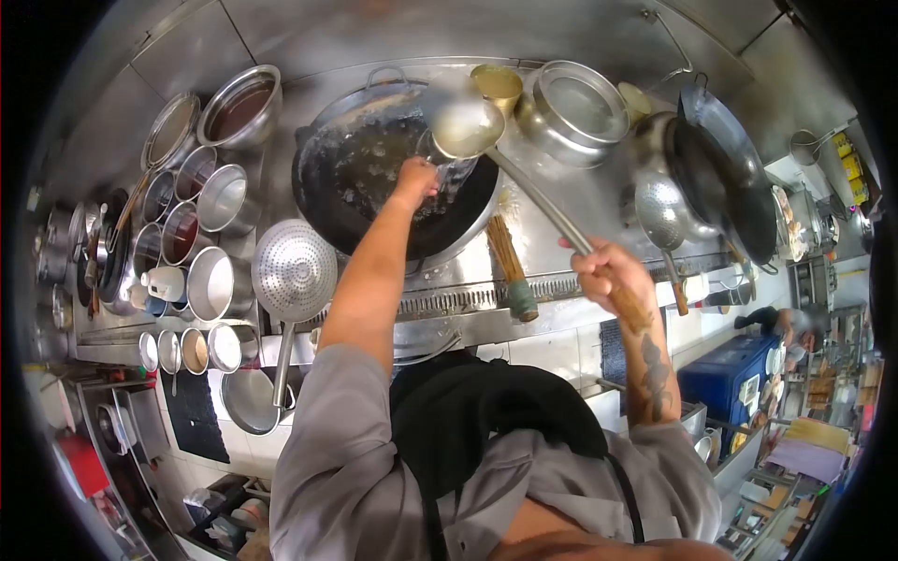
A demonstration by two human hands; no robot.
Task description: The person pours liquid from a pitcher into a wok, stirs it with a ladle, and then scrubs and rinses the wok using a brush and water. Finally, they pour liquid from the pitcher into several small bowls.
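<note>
A large dark wok (327, 201) with bubbling liquid sits in the metal counter. Over its right half reaches my left hand (417, 179), fingers closed around something clear that I cannot make out. My right hand (612, 273) grips the wooden handle of a long metal ladle (543, 201). The ladle's bowl, holding pale liquid, is above the wok's upper right edge, close to my left hand. A bamboo brush (510, 266) with a green-wrapped end lies at the wok's lower right. To the wok's lower left is a perforated skimmer (295, 271).
Metal pots of sauces and a bowl of dark red liquid (241, 107) stand left. A lidded steel pot (580, 107) and a brass-coloured pot (497, 84) are behind. Right are another skimmer (659, 213) and stacked woks (720, 159). A person (790, 327) stands far right.
</note>
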